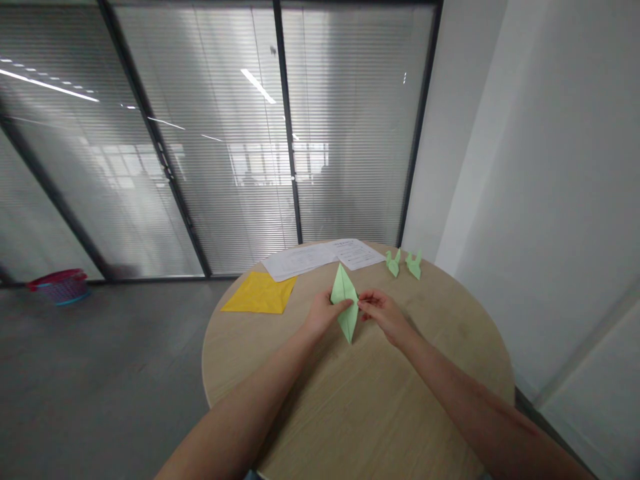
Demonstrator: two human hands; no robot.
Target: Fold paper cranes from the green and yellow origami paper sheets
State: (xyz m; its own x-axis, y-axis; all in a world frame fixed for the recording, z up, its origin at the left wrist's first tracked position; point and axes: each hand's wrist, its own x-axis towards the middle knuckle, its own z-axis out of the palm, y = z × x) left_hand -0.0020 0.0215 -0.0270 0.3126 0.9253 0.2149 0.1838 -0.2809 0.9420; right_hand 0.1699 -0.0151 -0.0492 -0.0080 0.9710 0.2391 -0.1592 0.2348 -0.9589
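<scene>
A folded piece of light green origami paper [344, 290], shaped like a long diamond with a crease down its middle, is held up over the round table. My left hand [324, 312] grips its left side, the thumb lying across the front and the other fingers behind it. At the paper's right edge, my right hand [383, 312] pinches with thumb and fingertips. Beyond my right hand, two small folded green paper birds [393, 264] stand side by side on the table.
The round wooden table [450, 347] carries printed white sheets [305, 259] at its far side and a yellow sheet or packet [260, 293] at left. A red and blue basket [63, 287] sits on the floor. Behind are glass partitions with blinds; a white wall stands at right.
</scene>
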